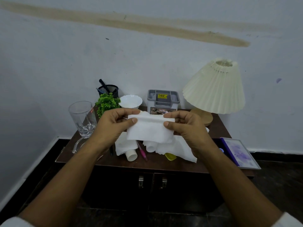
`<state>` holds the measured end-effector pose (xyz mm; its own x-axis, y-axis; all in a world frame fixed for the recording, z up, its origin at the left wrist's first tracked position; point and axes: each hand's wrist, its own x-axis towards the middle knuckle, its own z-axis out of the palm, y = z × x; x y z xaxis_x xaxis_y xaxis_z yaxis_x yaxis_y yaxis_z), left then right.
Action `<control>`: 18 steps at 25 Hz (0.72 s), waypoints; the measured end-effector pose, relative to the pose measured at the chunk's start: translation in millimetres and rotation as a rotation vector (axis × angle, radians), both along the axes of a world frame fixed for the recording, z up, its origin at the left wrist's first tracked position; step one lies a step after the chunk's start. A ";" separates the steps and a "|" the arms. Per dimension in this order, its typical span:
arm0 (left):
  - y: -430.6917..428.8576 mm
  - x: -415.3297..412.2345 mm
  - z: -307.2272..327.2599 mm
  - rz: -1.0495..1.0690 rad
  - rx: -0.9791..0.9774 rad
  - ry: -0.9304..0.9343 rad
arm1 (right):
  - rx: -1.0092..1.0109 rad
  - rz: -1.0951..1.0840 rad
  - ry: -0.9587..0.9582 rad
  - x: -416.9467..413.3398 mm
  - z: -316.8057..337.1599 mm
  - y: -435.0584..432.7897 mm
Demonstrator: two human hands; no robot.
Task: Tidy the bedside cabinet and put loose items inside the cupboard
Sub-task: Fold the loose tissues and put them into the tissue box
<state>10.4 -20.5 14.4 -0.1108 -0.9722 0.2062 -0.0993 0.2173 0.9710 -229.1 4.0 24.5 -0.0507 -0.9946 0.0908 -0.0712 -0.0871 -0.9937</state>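
While the white tissue (150,131) is held in the air above the bedside cabinet (164,165), its upper corners are pinched by thumb and fingers of the left hand (113,125) and the right hand (186,128). It could be torn if pulled too taut, and the glass (82,117) beside the left wrist could be toppled if the arms are lowered carelessly.
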 end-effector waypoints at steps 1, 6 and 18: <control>-1.0 -0.4 0.4 0.001 -0.020 -0.024 | -0.002 -0.009 0.006 -1.8 0.1 0.2; -1.7 1.9 -2.2 0.020 -0.103 -0.173 | -0.035 -0.030 0.097 -5.4 -0.3 2.9; -1.0 5.6 -5.8 0.020 -0.094 -0.292 | -0.010 -0.017 0.258 -10.3 0.0 5.3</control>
<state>16.1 -21.4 8.6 -0.1590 -0.9531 0.2574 -0.3762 0.2995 0.8768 -239.4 9.3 24.5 -0.0413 -0.9927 0.1129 -0.3239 -0.0936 -0.9415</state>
